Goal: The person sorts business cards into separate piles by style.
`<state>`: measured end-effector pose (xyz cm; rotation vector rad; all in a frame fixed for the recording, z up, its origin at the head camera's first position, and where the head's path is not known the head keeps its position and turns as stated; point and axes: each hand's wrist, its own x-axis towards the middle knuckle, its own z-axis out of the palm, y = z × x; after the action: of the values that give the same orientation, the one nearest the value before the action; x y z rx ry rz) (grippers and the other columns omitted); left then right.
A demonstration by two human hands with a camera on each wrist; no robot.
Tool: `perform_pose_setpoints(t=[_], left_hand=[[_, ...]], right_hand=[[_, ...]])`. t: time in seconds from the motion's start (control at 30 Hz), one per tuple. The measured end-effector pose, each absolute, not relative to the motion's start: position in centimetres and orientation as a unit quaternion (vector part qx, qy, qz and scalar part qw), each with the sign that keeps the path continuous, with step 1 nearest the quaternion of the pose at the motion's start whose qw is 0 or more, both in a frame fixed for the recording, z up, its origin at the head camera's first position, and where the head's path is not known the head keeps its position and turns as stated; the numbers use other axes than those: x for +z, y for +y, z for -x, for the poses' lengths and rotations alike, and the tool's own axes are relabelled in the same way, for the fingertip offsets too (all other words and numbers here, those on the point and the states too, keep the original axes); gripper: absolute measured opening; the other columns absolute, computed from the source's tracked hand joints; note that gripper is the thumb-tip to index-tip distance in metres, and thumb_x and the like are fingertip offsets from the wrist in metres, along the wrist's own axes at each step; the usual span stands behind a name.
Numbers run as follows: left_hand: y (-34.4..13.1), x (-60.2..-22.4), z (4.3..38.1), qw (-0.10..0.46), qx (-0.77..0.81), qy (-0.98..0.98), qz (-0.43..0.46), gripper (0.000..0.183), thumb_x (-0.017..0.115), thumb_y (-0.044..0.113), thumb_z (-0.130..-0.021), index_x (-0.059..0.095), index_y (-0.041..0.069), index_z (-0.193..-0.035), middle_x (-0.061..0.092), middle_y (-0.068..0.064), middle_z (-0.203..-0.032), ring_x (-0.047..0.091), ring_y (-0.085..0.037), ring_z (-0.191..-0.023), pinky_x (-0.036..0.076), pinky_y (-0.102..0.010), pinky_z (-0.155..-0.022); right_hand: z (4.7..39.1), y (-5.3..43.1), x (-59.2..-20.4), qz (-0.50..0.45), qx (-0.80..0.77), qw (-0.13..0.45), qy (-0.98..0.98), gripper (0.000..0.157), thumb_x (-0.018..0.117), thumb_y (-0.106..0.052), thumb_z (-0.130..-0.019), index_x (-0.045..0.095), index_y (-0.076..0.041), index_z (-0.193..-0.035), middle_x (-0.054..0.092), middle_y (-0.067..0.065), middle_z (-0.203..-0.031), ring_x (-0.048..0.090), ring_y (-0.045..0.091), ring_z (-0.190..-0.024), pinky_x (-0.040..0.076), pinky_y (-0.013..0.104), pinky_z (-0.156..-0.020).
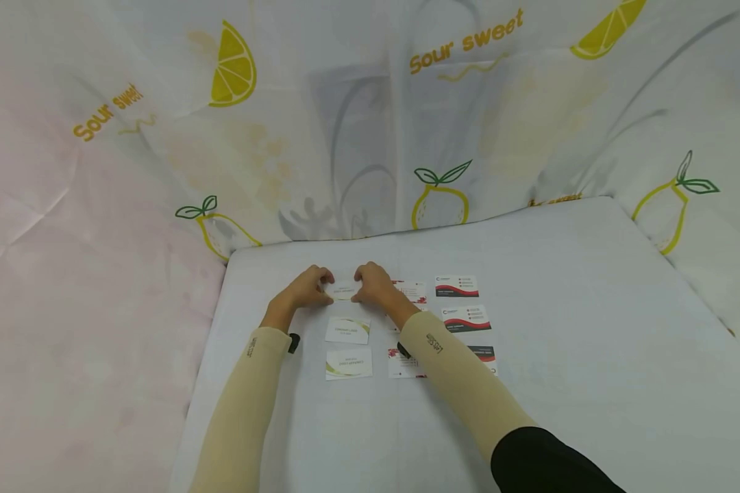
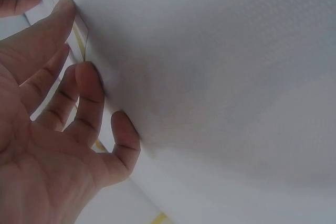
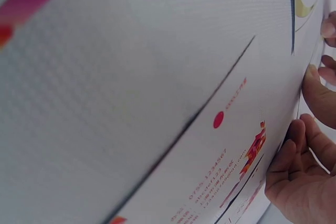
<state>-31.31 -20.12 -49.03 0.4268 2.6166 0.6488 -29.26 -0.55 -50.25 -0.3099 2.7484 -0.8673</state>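
Observation:
My left hand holds the left edge of a white business card at the back left of the table. Its thumb and fingers are bent at that edge in the left wrist view. Opposite it, my right hand grips the card's right edge. Fingertips cover both ends, and pale print shows between them. Closer to me lie two white cards with a green-gold curve, the upper one above the lower one.
Red-patterned cards, including a far one and a near one, form the middle column, partly behind my right arm. Red-and-dark cards make up the right column. A lemon-print curtain hangs behind the white table.

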Motion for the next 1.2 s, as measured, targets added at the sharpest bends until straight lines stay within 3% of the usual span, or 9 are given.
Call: perform_pose_setpoints(t=[0.77, 1.2], left_hand=[[-20.5, -49.56, 31.51, 0.202, 0.251, 0.932, -0.164, 0.042, 0.079, 0.009, -0.081, 0.06, 0.002, -0.118, 0.05, -0.018, -0.119, 0.055, -0.025, -0.091, 0.047, -0.037, -0.084], [-20.61, -49.81, 31.49, 0.178, 0.251, 0.937, -0.165, 0.038, 0.076, 0.005, -0.082, 0.063, 0.002, -0.118, 0.054, -0.019, -0.116, 0.058, -0.026, -0.093, 0.05, -0.04, -0.086]], right_hand=[[29.18, -0.41, -50.18, 0.095, -0.299, 0.129, 0.941, 0.046, 0.082, -0.022, -0.081, 0.065, -0.003, -0.119, 0.061, 0.012, -0.119, 0.056, 0.026, -0.112, 0.044, 0.037, -0.101], [29.1, -0.39, -50.55, 0.08, -0.304, 0.149, 0.938, 0.048, 0.079, -0.024, -0.084, 0.058, -0.005, -0.123, 0.053, 0.015, -0.126, 0.054, 0.027, -0.114, 0.044, 0.039, -0.102]])
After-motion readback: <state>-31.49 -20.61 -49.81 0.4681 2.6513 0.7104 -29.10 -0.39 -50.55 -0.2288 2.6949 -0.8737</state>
